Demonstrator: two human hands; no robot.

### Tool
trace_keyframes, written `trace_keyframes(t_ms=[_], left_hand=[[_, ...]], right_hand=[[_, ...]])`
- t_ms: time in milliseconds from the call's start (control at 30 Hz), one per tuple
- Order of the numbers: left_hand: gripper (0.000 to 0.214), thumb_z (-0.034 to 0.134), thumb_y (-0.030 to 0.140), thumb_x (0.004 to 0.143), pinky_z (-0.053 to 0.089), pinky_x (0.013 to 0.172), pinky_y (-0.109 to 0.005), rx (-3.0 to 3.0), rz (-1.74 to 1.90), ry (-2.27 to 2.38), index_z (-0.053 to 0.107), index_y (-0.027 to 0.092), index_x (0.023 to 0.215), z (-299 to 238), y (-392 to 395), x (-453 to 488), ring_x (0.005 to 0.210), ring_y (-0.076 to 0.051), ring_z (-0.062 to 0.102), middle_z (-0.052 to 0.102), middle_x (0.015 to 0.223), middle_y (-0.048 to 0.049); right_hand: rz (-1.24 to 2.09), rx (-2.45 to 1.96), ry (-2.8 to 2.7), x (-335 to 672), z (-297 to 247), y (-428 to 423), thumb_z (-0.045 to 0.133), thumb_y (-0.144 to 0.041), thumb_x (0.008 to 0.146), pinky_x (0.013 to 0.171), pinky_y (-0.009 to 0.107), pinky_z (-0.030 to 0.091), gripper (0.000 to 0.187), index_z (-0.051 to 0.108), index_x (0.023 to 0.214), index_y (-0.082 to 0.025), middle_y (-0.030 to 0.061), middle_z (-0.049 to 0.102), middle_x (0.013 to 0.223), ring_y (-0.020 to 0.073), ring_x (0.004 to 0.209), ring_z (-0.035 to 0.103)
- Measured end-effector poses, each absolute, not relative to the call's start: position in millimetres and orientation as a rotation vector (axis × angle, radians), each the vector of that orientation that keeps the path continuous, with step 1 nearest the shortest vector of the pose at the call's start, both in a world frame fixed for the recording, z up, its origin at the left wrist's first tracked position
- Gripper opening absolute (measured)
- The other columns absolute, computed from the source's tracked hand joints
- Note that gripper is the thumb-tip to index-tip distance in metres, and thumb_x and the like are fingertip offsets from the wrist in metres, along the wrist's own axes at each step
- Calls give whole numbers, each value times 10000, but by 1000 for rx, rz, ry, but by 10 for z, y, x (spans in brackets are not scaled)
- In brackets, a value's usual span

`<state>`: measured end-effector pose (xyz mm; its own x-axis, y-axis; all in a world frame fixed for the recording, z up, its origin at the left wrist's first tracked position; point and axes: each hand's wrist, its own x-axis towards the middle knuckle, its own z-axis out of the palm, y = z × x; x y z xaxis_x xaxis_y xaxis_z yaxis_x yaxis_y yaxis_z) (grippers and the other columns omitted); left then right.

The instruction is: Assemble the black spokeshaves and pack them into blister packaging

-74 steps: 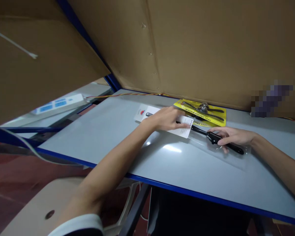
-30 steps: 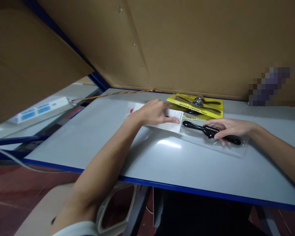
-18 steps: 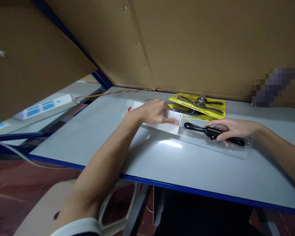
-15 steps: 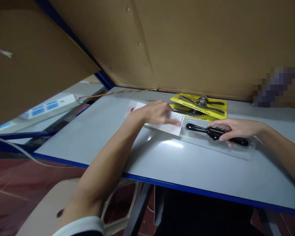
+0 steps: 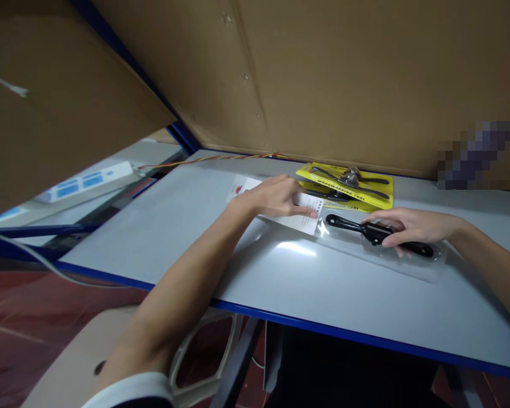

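Note:
My left hand (image 5: 280, 197) is closed on a white printed card (image 5: 295, 224), its thumb lying along the card's right end. That end meets or overlaps a clear plastic blister pack (image 5: 340, 242); exactly how they join I cannot tell. On the clear plastic lies a black spokeshave (image 5: 344, 223) with a long handle at each side. My right hand (image 5: 412, 226) grips the spokeshave around its middle, thumb in front and fingers behind, some of them hidden. Just behind are yellow packages (image 5: 368, 195) marked "woodworking tool", stacked askew, with more spokeshaves in them.
The grey table (image 5: 153, 238) has a blue front edge. A brown board wall (image 5: 344, 85) rises at the back. On the left are a white power strip (image 5: 93, 180) and twisted wires (image 5: 221, 158). A pale plastic stool (image 5: 76, 351) stands below the table's front.
The card, clear pack and spokeshave have shifted slightly to the right with both hands. Both hands keep their hold.

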<state>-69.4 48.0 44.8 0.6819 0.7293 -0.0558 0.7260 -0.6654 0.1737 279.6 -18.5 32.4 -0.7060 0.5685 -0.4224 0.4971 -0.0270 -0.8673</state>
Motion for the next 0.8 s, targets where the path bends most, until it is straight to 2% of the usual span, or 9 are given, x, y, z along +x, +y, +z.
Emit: trace_keyframes(t_ms=[167, 433, 633, 800], left_hand=[[759, 522, 926, 818, 328, 592, -326, 2731, 102, 1101, 686, 197, 685, 423, 476, -680, 560, -194, 534, 613, 590, -56], [795, 523, 949, 795, 263, 570, -321, 2804, -30, 1021, 732, 185, 738, 412, 347, -569, 579, -199, 544, 674, 664, -94], [777, 558, 949, 773, 309, 582, -311, 2748, 16, 986, 725, 193, 704, 399, 329, -560, 598, -199, 552, 649, 629, -71], [789, 523, 941, 804, 270, 581, -323, 2817, 76, 1030, 753, 189, 742, 381, 372, -587, 583, -195, 568, 693, 670, -96]], right_hand=[[1843, -1207, -2185, 2840, 370, -177, 796, -477, 891, 523, 256, 521, 722, 554, 1531, -248, 22, 712, 930, 131, 572, 653], [1688, -1245, -2432, 2881, 597, -265, 744, -505, 933, 590, 299, 571, 622, 588, 1506, -316, 61, 736, 1122, 158, 634, 692], [1671, -1255, -2466, 2879, 639, -310, 727, -506, 947, 612, 314, 586, 659, 550, 1555, -324, 77, 746, 1165, 173, 654, 702], [1690, -1283, -2412, 2869, 601, -298, 748, -506, 930, 580, 293, 572, 691, 528, 1561, -330, 60, 734, 1127, 158, 638, 686]])
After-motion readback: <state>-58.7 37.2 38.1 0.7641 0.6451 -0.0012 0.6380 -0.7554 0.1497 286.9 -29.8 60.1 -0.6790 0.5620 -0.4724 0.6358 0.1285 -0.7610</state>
